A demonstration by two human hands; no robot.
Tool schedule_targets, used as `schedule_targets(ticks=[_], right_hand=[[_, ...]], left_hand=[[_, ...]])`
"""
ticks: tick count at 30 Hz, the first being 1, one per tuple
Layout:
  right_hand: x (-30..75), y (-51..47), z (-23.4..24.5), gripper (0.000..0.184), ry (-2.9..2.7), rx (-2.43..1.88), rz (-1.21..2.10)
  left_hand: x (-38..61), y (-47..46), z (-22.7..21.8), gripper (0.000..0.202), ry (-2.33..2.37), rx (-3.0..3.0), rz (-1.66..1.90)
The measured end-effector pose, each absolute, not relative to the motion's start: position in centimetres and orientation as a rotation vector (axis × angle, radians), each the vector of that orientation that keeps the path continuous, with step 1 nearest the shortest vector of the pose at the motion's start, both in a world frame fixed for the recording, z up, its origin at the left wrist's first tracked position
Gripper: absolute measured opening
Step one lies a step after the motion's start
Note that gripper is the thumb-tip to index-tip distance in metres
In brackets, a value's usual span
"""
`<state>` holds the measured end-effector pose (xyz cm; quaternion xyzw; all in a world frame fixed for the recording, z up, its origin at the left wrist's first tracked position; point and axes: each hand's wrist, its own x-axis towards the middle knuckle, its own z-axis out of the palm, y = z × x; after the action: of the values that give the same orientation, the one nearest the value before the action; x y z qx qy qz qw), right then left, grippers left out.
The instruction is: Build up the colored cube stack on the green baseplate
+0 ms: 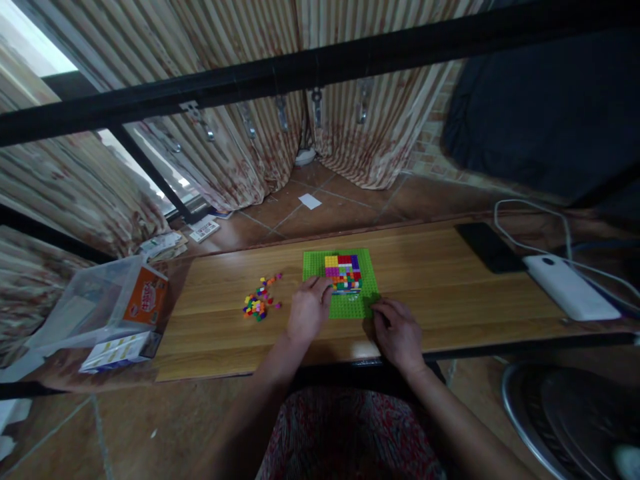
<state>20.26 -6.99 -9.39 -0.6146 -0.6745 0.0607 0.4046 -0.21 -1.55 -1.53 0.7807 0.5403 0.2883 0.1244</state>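
Observation:
A green studded baseplate [370, 280] lies on the wooden table, bearing a block built of many-coloured toy bricks [345, 270]. My left hand [309, 308] is at the left side of the built block, its fingertips closed together against or right beside the bricks; whether a small brick is between them is hidden. At the baseplate's lower right corner rests my right hand [397, 330], fingers curled with thumb and forefinger near the plate's edge. I cannot make out anything in it. Loose small bricks [256, 307] lie in a scattered pile to the left.
A black phone [490, 247] and a white power bank [573, 287] with a white cable [565, 227] lie at the table's right. A clear plastic box [100, 300] and a small carton [120, 352] stand off the left end. A dark metal bar [280, 73] crosses ahead.

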Motion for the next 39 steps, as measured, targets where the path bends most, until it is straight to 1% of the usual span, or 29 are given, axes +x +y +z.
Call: schedule_targets(ticks=[5, 9, 17, 24, 39], right_hand=[[20.2, -7.0, -9.3, 0.024, -1.702, -1.566, 0.155], [20.2, -7.0, -9.3, 0.023, -1.711, -1.557, 0.156], [20.2, -7.1, -9.1, 0.023, -1.714, -1.561, 0.162], [20.2, -7.1, -9.1, 0.023, -1.704, -1.554, 0.145], [20.1, -7.1, -8.9, 0.021, -1.711, -1.555, 0.146]], left_hand=[[0.5, -1.1, -1.4, 0.013, 1.666, 2.463, 0.576], [0.8, -0.8, -1.1, 0.011, 1.674, 2.519, 0.501], [0.7, -0.9, -1.9, 0.009, 1.740, 2.446, 0.642], [0.8, -1.4, -2.9, 0.011, 1.681, 2.369, 0.823], [0.7, -1.5, -4.0, 0.020, 1.668, 2.559, 0.822]])
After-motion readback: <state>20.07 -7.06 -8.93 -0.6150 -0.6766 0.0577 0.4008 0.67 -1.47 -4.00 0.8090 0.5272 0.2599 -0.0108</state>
